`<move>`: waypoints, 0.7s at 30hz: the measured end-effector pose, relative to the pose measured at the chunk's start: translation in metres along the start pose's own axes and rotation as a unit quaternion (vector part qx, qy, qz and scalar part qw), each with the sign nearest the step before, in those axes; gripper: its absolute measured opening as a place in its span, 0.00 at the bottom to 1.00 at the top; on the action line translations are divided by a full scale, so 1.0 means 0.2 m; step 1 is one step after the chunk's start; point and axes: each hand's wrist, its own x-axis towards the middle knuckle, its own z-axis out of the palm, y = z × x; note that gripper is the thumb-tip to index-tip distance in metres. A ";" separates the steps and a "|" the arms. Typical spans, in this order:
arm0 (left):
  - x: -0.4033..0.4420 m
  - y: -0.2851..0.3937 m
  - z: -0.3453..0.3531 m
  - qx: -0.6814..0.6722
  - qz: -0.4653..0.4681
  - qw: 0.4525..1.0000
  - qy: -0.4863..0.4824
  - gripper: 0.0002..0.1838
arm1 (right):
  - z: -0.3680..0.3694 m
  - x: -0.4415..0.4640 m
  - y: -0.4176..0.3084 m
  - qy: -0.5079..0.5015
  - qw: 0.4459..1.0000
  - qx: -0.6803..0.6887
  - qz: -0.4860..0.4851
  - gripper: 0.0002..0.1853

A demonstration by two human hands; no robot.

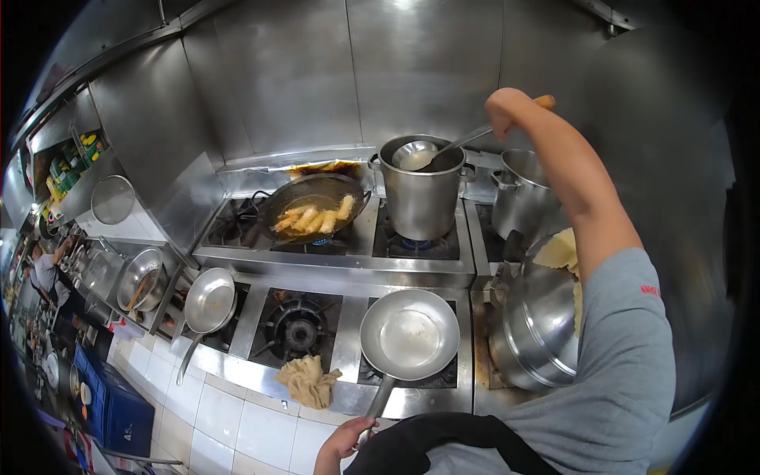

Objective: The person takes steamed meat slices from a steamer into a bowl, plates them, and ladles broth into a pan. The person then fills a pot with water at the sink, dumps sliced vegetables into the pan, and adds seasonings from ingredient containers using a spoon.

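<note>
My left hand [345, 438] is closed around the handle of a frying pan [409, 334], which sits over a front burner with only a thin wet-looking sheen inside. Up at the back right, my right hand [505, 109] grips a ladle [473, 136] by its long handle; a wooden end sticks out past the wrist. The ladle's bowl, with pale liquid in it, is tilted over the mouth of a tall stockpot [422, 202]. A blue flame shows under that pot. My fingers on the ladle are partly hidden by the wrist.
Golden rolls fry in oil in a wok [277, 207] at the back left. A second frying pan [210, 301] and a crumpled cloth [309, 381] lie on the front range. Right of me stand another pot [514, 202] and a large steamer [530, 336]. A person [49, 273] works far left.
</note>
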 end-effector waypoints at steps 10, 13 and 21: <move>-0.03 0.01 0.05 -0.002 0.006 1.000 0.018 0.16 | 0.09 0.08 -0.23 0.121 0.990 -0.075 0.006 0.17; -0.05 0.03 0.07 -0.001 0.005 1.000 0.025 0.16 | 0.09 0.17 -0.32 0.117 0.985 -0.121 -0.032 0.16; -0.02 0.00 0.05 -0.003 0.008 1.000 0.029 0.17 | 0.13 0.28 -0.40 0.104 0.970 -0.180 -0.128 0.17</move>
